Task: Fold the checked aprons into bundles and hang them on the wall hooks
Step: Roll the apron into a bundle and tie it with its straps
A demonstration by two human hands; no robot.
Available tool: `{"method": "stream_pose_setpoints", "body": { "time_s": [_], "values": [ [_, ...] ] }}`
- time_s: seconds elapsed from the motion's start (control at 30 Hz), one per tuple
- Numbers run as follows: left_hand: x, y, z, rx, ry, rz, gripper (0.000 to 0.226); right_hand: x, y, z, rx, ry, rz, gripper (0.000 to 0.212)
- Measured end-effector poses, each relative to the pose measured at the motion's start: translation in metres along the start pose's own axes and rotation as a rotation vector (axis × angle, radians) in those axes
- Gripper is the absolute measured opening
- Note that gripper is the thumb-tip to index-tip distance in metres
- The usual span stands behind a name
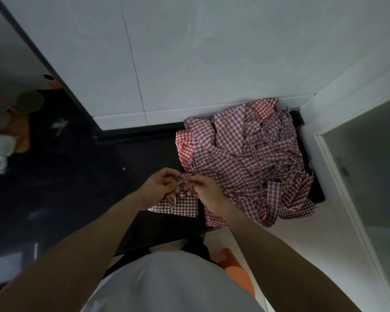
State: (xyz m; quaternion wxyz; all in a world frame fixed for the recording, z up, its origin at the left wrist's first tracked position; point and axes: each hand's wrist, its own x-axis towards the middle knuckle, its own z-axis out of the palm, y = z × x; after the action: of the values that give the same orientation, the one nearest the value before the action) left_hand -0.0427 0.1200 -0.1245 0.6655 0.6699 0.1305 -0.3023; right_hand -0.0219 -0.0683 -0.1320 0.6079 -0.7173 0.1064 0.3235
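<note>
Tying off the folded checked bundle [178, 204] on the dark worktop [77, 176], you've got both hands — left hand [159, 186], right hand [206, 193] — pinching its strap, beside the unfolded apron pile [252, 158] — next, probably cinch, then find a hook.

One small folded brown-and-white checked apron bundle [182, 204] lies on the dark worktop [77, 176]. Just beside the bundle, to its right, sits one tangled heap of checked aprons [250, 158] — how many cannot be told. Two hands — left hand [159, 186], right hand [204, 191].
</note>
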Motion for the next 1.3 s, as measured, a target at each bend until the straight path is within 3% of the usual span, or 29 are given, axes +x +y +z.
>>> {"method": "stream_pose_setpoints", "body": {
  "time_s": [0.23,0.4,0.53,0.67,0.87,1.07,1.17,1.3],
  "values": [
    [-0.007,0.011,-0.003,0.179,-0.098,0.030,0.032,0.000,0.010,0.002,-0.046,0.131,-0.091,0.017],
    [-0.003,0.004,0.005,0.194,0.019,0.066,0.035,-0.007,0.021,0.013,-0.065,0.204,-0.210,0.017],
    [-0.008,0.006,0.008,0.129,0.012,0.129,0.020,-0.008,0.024,0.011,-0.140,0.185,-0.251,0.024],
    [-0.008,0.006,0.013,0.105,0.110,0.162,0.010,-0.007,0.023,0.008,-0.230,0.169,-0.282,0.023],
    [-0.004,0.003,0.019,0.168,0.233,0.161,0.010,-0.007,0.017,0.003,-0.300,0.106,-0.280,0.020],
    [0.002,0.013,0.015,0.281,0.228,0.042,0.010,-0.013,0.004,0.001,-0.246,-0.009,-0.267,0.007],
    [0.005,0.025,0.012,0.338,0.131,-0.022,0.014,-0.008,-0.002,0.003,-0.354,0.070,-0.186,0.032],
    [0.007,0.038,0.003,0.482,0.039,0.003,0.017,0.000,-0.020,0.007,-0.465,0.057,-0.061,0.035]
  ]
}}
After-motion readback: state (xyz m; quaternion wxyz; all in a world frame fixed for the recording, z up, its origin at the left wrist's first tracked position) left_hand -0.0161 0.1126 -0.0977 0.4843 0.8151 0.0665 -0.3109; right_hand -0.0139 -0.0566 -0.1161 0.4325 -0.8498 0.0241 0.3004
